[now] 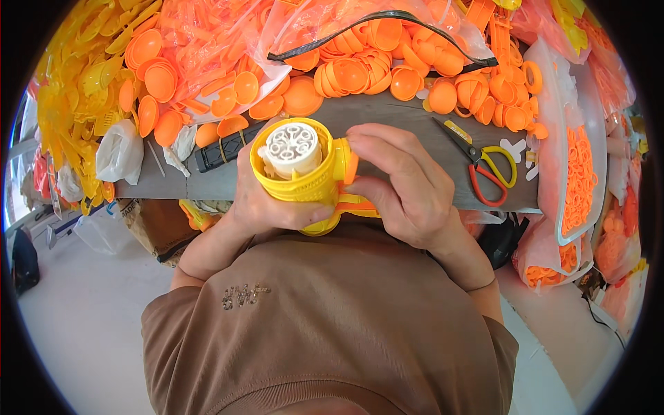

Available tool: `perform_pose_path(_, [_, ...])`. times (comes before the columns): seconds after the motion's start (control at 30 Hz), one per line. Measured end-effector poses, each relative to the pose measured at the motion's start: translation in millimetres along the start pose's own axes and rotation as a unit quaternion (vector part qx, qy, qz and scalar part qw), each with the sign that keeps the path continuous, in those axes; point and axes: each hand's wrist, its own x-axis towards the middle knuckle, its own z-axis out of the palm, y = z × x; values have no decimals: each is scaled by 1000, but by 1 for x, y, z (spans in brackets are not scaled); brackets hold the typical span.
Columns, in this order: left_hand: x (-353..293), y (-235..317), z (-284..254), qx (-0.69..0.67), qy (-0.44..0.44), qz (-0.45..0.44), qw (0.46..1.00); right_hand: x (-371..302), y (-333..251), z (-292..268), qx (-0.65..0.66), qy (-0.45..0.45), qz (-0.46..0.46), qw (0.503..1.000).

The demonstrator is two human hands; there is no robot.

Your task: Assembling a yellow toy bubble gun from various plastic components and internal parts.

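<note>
My left hand (266, 204) is wrapped round a yellow plastic bubble toy housing (299, 188), its open round end facing up. Inside that end sits a white round insert (292, 142) with a ring of small holes in its face. On the housing's right side a short yellow neck sticks out, with an orange cap (351, 168) at its end. The thumb and fingers of my right hand (408, 183) pinch this cap. Below it an orange and yellow part (356, 205) of the toy shows partly; the rest is hidden by my hands.
Orange cups (353, 75) heap along the table's (228, 149) far side. Yellow parts (79, 97) pile up at the left. Scissors (481, 162) with red and yellow handles lie right of my hands. A clear bin (602, 187) holds orange rings. A dark remote-like block (225, 149) lies left.
</note>
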Motion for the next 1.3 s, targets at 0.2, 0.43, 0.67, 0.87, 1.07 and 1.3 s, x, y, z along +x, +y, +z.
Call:
perform_pose_path(0.2, [-4, -8, -4, 72, -41, 86, 993, -15, 7, 2, 9, 16, -25, 1000])
perform_pose_path(0.43, [-7, -6, -6, 151, -124, 227, 954, -16, 1, -7, -29, -135, -88, 986])
perform_pose_path(0.67, [-2, 7, -7, 116, -205, 232, 944, -12, -13, -18, -20, -194, -127, 973])
perform_pose_path(0.87, [7, -11, -6, 26, -53, 3, 998, -1, 8, -20, -85, -128, -78, 985])
perform_pose_path(1.07, [16, -15, -19, -217, 42, 35, 975, -30, 48, -78, -260, 131, 193, 937])
perform_pose_path(1.3, [18, -15, -29, -221, 74, 52, 971, -51, 74, -120, -327, 225, 299, 868])
